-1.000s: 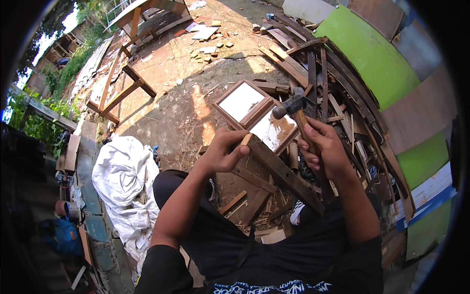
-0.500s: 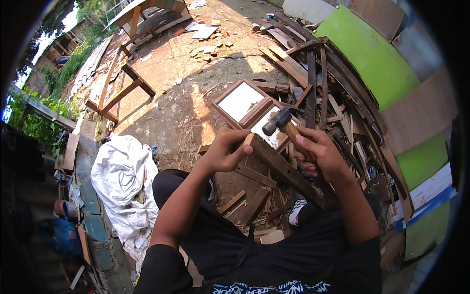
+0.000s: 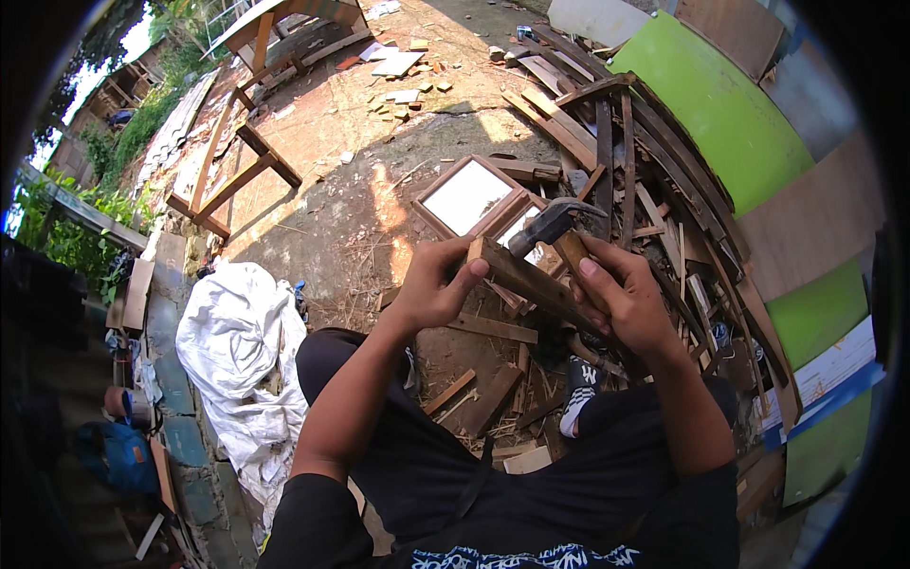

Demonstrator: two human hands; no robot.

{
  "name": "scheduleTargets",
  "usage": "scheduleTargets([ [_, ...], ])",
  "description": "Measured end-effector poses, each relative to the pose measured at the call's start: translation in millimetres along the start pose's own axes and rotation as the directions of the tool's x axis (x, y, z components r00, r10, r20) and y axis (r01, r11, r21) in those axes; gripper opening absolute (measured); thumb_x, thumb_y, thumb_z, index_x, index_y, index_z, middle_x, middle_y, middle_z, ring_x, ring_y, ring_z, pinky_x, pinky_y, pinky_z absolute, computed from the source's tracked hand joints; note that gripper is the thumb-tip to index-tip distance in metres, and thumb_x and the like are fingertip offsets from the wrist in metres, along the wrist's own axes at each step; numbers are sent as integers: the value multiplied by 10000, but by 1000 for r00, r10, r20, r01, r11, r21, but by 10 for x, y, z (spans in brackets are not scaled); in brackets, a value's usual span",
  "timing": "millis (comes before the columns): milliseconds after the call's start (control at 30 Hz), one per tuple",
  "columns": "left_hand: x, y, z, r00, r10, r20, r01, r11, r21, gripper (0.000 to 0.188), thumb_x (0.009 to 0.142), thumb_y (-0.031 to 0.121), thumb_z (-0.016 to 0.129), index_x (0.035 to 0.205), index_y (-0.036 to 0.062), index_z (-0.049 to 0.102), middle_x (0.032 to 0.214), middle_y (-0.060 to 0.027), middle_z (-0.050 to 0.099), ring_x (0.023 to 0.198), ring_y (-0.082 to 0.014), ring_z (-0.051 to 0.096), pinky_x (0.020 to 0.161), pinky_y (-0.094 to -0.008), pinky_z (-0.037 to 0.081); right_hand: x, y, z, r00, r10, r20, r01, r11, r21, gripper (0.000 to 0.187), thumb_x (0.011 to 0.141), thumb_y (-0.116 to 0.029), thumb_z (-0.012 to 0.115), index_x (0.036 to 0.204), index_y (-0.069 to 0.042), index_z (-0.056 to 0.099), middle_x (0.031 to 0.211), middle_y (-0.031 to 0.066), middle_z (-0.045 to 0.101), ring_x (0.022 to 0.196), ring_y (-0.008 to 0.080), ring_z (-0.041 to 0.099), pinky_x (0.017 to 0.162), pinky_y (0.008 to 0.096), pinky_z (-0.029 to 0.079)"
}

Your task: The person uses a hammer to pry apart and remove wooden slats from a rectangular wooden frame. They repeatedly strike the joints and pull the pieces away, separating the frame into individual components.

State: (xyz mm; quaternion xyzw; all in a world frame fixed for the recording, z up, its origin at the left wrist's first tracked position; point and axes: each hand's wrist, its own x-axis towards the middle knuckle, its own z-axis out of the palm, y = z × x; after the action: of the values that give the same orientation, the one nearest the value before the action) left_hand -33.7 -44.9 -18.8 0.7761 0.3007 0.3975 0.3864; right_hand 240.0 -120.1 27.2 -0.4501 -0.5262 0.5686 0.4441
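Note:
My left hand [image 3: 428, 289] is closed around the upper end of a brown wooden bar [image 3: 526, 282], which slants down to the right in front of me. My right hand [image 3: 628, 299] grips the wooden handle of a claw hammer [image 3: 550, 226]. The hammer's dark metal head is over the bar, close to the end in my left hand, with its curved claw pointing right. From this angle I cannot tell whether the head touches the wood. My right hand hides part of the bar's lower stretch.
A wooden frame with white panes [image 3: 466, 197] lies beyond my hands. Piled timber [image 3: 607, 161] and green panels [image 3: 720, 114] fill the right side. White cloth [image 3: 242, 351] lies at left, near a blue bag [image 3: 116, 457]. Wood offcuts [image 3: 495, 396] lie between my legs.
The wooden bar has risen and shifted slightly, its lower part now passing behind my right hand. The hammer head has turned a little, showing more claw, and is closer to the bar.

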Motion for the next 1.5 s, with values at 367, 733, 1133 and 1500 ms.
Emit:
scheduleTargets([
  [367, 85, 74, 154, 956, -262, -134, 243, 960, -142, 526, 1051, 456, 587, 919, -41, 695, 634, 15, 510, 633, -66, 444, 559, -294, 355, -172, -31, 200, 934, -300, -195, 300, 953, -27, 429, 1104, -227, 513, 1445, 33, 536, 895, 55, 641, 683, 72, 545, 554, 231, 439],
  [733, 83, 199, 353, 868, -494, -49, 441, 813, -380, 584, 1099, 542, 437, 892, 22, 600, 685, 32, 499, 581, -67, 449, 522, -255, 372, -464, 686, 597, 905, -361, -227, 258, 887, -382, 273, 1078, -216, 505, 1115, 33, 610, 819, 123, 615, 727, 199, 588, 689, 343, 468],
  [1133, 12, 175, 638, 889, -451, 80, 448, 821, -355, 723, 1111, 557, 270, 972, -49, 641, 650, -44, 560, 585, -136, 507, 568, -322, 416, -409, 1343, 812, 811, -487, -324, 321, 833, -450, 392, 697, 5, 500, 1078, 91, 530, 709, 150, 548, 602, 388, 596, 573, 414, 466],
  [1500, 3, 115, 731, 912, -409, 24, 386, 837, -388, 685, 1124, 542, 292, 1038, -26, 665, 624, 1, 523, 534, -92, 473, 500, -278, 382, -346, 1666, 731, 743, -593, -310, 346, 737, -580, 622, 619, -43, 508, 1213, 130, 566, 784, 201, 609, 614, 398, 589, 590, 443, 475],
])
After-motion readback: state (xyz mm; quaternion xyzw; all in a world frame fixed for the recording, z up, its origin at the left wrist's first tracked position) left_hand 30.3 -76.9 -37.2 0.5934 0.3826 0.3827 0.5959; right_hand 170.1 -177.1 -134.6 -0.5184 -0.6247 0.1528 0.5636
